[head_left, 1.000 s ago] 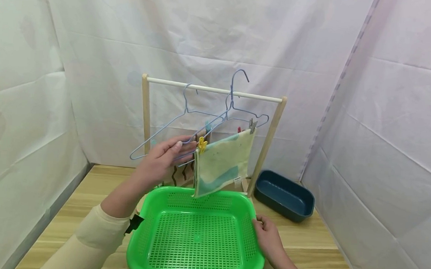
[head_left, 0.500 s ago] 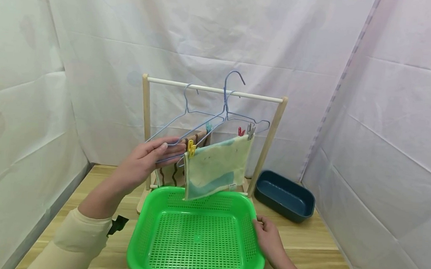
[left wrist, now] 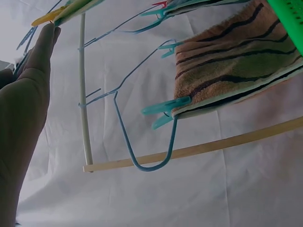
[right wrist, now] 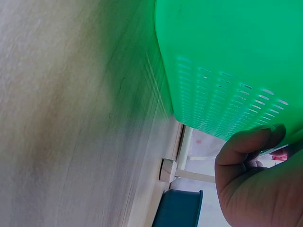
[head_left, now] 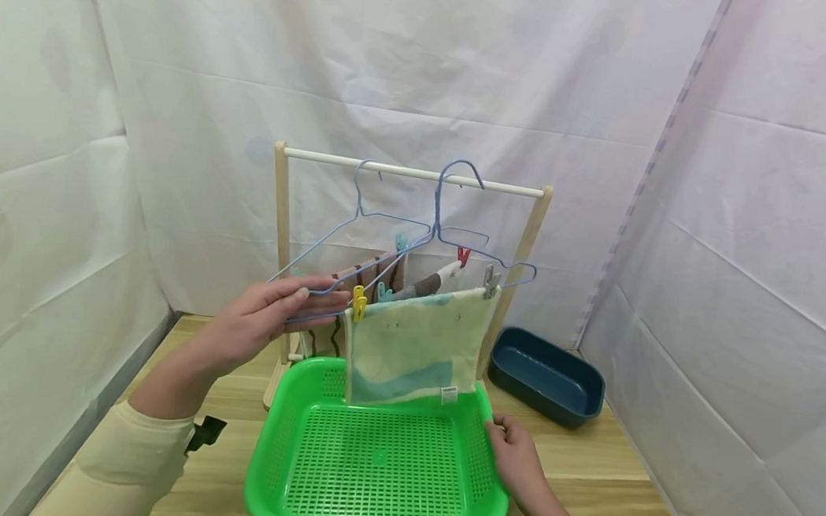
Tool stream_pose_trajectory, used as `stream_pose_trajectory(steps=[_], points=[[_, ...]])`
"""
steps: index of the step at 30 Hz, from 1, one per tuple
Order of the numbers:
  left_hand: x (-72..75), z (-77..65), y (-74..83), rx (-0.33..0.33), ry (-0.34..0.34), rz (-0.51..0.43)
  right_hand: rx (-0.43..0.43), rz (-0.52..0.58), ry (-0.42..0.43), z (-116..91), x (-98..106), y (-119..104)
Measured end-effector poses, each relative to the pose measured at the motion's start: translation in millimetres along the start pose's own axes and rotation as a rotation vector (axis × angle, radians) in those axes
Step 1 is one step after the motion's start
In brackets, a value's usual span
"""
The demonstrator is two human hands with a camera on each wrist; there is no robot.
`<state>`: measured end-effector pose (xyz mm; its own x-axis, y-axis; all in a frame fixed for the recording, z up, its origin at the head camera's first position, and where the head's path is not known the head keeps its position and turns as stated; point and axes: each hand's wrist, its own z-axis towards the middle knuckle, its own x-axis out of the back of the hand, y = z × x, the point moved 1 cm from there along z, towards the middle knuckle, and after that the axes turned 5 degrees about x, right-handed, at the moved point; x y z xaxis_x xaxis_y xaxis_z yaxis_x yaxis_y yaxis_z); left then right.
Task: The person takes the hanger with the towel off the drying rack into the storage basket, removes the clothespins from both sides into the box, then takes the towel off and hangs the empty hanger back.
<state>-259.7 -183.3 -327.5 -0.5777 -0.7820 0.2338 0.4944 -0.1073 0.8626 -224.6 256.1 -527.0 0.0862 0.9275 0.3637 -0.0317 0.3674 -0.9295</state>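
My left hand (head_left: 260, 316) pinches the left end of a blue wire hanger (head_left: 438, 204) between thumb and fingers, the fingers nearly straight beneath the wire. The hanger's hook stands in front of the rack's rod. From this hanger hangs a cream and light-blue cloth (head_left: 415, 341), held by a yellow clothespin (head_left: 359, 305) and a grey clothespin (head_left: 492, 282). The cloth's lower edge overlaps the far rim of a green plastic basket (head_left: 256, 469). My right hand (head_left: 514, 457) grips the basket's right rim; in the right wrist view its thumb (right wrist: 251, 137) lies against the outer wall.
Behind stands a wooden rack (head_left: 281, 210) with a white rod (head_left: 327, 158). Two more blue hangers hang on it, one with a brown striped towel (left wrist: 227, 56) on teal clothespins (left wrist: 165, 108), one with a grey and white cloth (head_left: 421, 286). A dark blue bin (head_left: 548, 377) stands at right.
The left hand has moved left and slightly down with the hanger. The cloth has turned to face the camera and dropped lower, showing the cloth behind. The right hand stays on the basket.
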Motion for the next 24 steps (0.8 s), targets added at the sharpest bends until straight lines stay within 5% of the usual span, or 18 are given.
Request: stream_pose_trajectory(steps=[11, 24], points=[[7.0, -18.2, -12.5, 0.016, -0.084, -0.027, -0.007, -0.031, 0.001, 0, 1, 0], [5.9, -36.6, -51.5, 0.060, -0.171, -0.095, -0.001, -0.066, 0.010, 1, 1, 0]])
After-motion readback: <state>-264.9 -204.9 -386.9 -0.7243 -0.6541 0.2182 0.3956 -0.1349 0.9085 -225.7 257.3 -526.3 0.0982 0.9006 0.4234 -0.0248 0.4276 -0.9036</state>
